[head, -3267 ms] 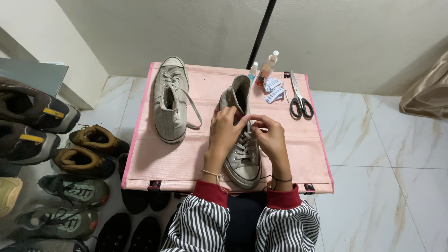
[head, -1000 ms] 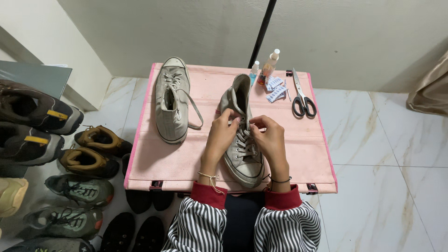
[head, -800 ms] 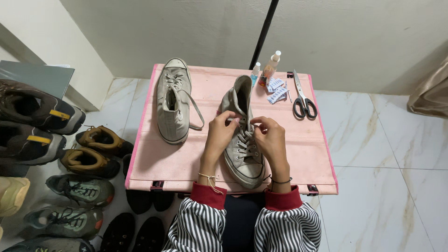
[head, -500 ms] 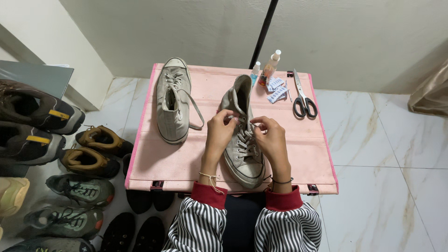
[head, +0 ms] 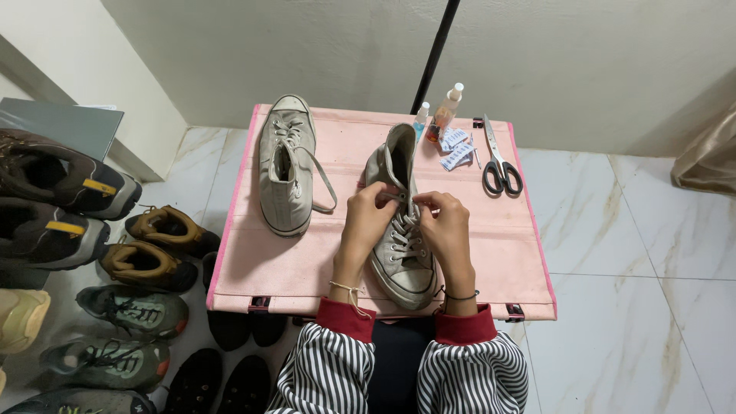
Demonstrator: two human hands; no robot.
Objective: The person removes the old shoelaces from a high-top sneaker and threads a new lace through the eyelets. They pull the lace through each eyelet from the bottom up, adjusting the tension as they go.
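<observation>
My left hand (head: 368, 217) is curled over the upper part of a grey high-top sneaker (head: 400, 222), fingers bent and pinched on the lace (head: 404, 238) near the top eyelets, with the wrist coming up from the near edge of the counter (head: 307, 268). My right hand (head: 445, 230) mirrors it on the other side of the shoe, fingers closed on the same lace, thumb and forefinger meeting just beside those of my left. Both forearms run almost parallel, in striped sleeves with red cuffs, and each wrist wears a thin band.

The sneaker lies in the middle of the pink counter, toe toward me and its open collar pointing away, sole down. Its mate, the second sneaker (head: 285, 175), lies to the left, well apart from my hands, toe pointing away, one loose lace trailing off its side. At the far right corner sit black-handled scissors (head: 498, 165), two small bottles (head: 445, 111) and a few little white packets (head: 455, 149). On the floor to my left, rows of other shoes (head: 146, 264) stand beside the counter.
</observation>
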